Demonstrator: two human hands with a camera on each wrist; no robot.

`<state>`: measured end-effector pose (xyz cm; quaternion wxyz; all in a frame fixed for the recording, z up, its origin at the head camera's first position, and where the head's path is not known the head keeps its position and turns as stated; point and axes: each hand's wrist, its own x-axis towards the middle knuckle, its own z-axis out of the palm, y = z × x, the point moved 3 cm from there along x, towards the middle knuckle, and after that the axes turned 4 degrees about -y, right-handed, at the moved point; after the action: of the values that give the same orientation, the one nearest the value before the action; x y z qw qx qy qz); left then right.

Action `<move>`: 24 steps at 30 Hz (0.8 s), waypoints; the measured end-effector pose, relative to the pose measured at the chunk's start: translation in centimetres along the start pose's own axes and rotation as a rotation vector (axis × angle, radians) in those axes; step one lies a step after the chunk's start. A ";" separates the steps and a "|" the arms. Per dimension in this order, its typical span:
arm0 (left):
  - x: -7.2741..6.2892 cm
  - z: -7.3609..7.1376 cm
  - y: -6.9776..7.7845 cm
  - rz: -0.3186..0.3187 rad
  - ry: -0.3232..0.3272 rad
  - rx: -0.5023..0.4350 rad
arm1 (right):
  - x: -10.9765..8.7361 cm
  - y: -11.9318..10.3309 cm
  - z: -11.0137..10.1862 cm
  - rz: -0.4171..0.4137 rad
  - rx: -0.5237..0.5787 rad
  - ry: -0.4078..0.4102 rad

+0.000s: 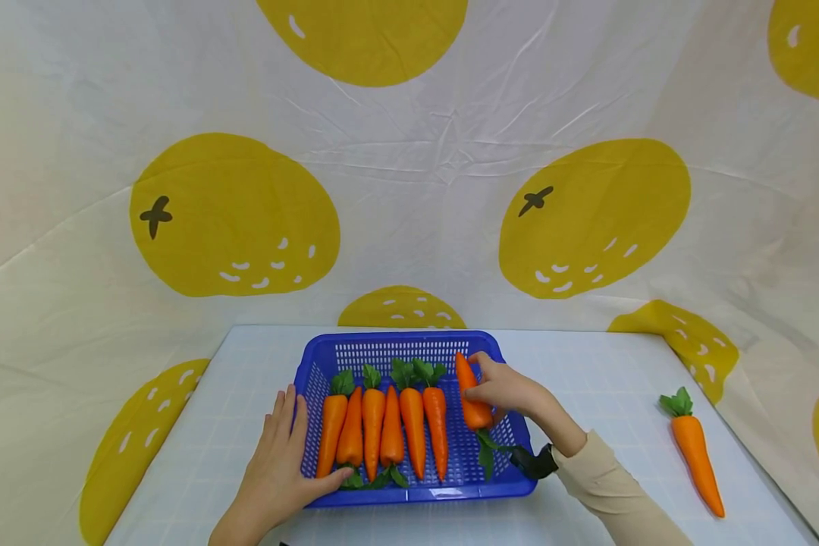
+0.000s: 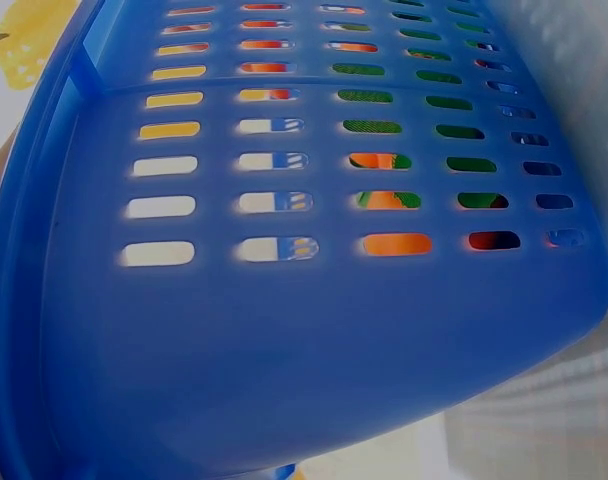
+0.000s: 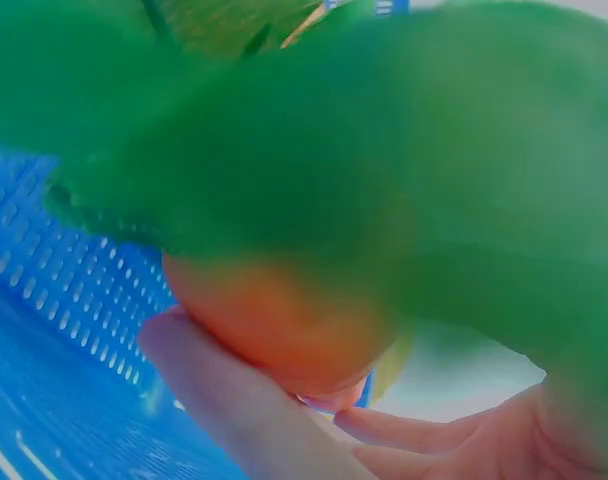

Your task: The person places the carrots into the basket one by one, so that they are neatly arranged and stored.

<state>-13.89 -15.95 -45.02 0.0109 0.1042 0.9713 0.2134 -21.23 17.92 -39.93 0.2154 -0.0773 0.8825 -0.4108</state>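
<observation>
My right hand (image 1: pixel 508 390) grips a carrot (image 1: pixel 474 406) over the right part of a blue plastic basket (image 1: pixel 423 494). That carrot's tip points away from me, and its green leaves hang toward the near side. In the right wrist view the leaves (image 3: pixel 284 150) cover much of the picture, with thumb and fingers around the orange body (image 3: pixel 284 325). My left hand (image 1: pixel 273 462) rests on the basket's left rim, fingers straight. Several carrots (image 1: pixel 373 421) lie side by side in the basket, leaf ends alternating. The left wrist view shows the basket's slotted outer wall (image 2: pixel 284 350).
One more carrot (image 1: pixel 699 462) lies on the table's right side, leaves at the far end. The table has a pale checked cover (image 1: pixel 587 485). Behind it hangs a white cloth (image 1: pixel 409 212) printed with large yellow fruit.
</observation>
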 end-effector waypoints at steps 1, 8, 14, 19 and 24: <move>0.0 0.0 0.0 -0.001 -0.001 0.002 | 0.0 0.0 0.0 0.003 0.000 -0.005; 0.0 0.0 -0.1 -0.008 -0.009 0.009 | 0.1 -0.5 0.2 0.008 0.000 -0.028; 0.0 0.0 -0.1 -0.005 -0.005 0.011 | -0.1 -1.3 0.2 0.016 -0.022 -0.042; 0.0 -0.1 0.0 -0.013 -0.017 0.006 | 0.1 -1.7 0.6 0.031 -0.052 -0.052; 0.0 -0.1 0.0 -0.015 -0.025 -0.003 | 0.5 -1.6 1.4 0.023 -0.113 -0.056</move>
<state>-13.87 -15.96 -44.91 0.0246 0.0998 0.9715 0.2134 -21.14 15.70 -39.67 0.2400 -0.0909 0.8988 -0.3553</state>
